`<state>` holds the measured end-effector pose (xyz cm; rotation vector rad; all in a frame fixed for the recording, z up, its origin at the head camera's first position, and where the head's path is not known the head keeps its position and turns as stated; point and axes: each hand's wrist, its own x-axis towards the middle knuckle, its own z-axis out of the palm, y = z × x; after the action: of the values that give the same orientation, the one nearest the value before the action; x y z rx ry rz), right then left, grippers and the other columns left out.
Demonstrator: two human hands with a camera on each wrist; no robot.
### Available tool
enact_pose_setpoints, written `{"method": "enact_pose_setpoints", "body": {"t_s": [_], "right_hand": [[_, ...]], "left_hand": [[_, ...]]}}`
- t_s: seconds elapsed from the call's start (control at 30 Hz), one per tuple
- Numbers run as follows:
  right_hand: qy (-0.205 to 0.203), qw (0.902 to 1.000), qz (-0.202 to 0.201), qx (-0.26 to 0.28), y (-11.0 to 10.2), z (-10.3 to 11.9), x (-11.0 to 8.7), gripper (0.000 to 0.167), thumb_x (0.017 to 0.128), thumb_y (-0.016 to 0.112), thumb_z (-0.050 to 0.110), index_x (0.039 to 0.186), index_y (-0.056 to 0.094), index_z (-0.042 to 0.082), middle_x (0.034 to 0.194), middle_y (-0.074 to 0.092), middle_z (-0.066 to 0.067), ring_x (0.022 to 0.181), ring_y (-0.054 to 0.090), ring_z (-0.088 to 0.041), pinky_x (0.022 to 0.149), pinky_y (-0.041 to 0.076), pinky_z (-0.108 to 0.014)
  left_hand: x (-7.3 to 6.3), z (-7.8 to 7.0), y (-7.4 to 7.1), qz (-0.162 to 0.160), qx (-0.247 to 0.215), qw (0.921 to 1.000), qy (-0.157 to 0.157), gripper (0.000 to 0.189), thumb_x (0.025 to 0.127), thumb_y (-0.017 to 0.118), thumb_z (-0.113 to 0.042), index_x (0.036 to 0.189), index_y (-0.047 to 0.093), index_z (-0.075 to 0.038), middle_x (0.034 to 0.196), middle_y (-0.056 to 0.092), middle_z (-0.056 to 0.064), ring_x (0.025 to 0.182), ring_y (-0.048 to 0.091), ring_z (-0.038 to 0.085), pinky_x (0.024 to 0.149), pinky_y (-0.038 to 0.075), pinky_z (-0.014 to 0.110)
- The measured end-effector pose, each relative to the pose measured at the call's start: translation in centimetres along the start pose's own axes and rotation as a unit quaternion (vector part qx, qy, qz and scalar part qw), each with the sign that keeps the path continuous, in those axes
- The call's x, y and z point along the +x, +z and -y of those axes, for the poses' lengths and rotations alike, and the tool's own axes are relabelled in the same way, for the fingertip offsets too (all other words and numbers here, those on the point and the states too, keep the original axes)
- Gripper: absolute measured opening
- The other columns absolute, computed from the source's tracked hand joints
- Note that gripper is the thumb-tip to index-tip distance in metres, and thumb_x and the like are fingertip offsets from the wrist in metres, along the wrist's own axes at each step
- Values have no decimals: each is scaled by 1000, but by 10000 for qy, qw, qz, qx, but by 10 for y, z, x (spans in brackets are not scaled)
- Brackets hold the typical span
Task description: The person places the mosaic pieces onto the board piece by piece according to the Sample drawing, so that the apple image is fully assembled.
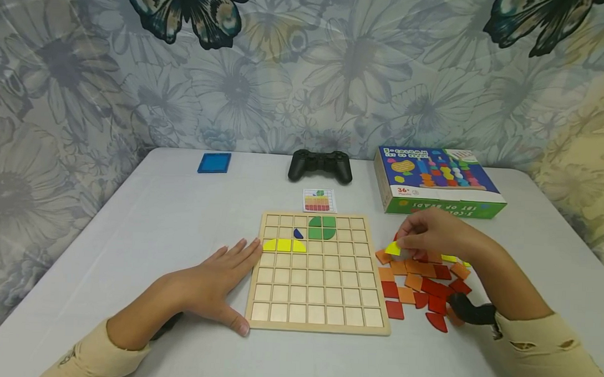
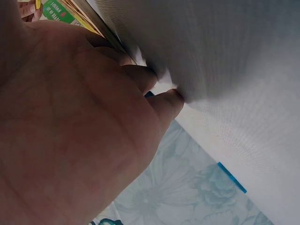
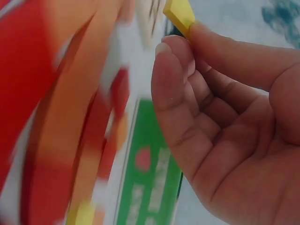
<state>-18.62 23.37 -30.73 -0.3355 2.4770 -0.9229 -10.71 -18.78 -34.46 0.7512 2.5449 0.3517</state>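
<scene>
My right hand pinches a yellow tile between thumb and fingertips, above the pile of red and orange tiles. The right wrist view shows the yellow tile at the fingertips. My left hand lies spread on the table, its fingertips and thumb at the left edge of the wooden grid board. On the board, green quarter-round tiles form a rounded shape near the top. A small blue tile sits left of them, above a row of yellow tiles.
Behind the board lies a pattern card with a coloured grid picture. Farther back are a black game controller and a blue square tray. A toy box stands behind the tile pile, at the back right.
</scene>
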Motion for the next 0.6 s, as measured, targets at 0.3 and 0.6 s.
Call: {"method": "enact_pose_setpoints", "body": {"t_s": [0.3,0.6], "right_hand": [[-496,9980,350,-176,24,49,39,9,94,71,13,91,69,5,72,65,-6,66,59,-20,63,51,-37],[-1012,9933,455,-327,51,80,67,10,91,71,6,82,70,4,66,63,-5,58,56,-18,59,49,-32]], "left_hand": [[-1,1,1,-37,-34,10000,63,140,60,72,-81,162,4,-13,167,-3,1,152,-6,25,120,3,51],[0,2,1,-45,0,10000,75,140,61,71,-82,162,4,-13,167,-3,1,152,-6,25,120,3,51]]}}
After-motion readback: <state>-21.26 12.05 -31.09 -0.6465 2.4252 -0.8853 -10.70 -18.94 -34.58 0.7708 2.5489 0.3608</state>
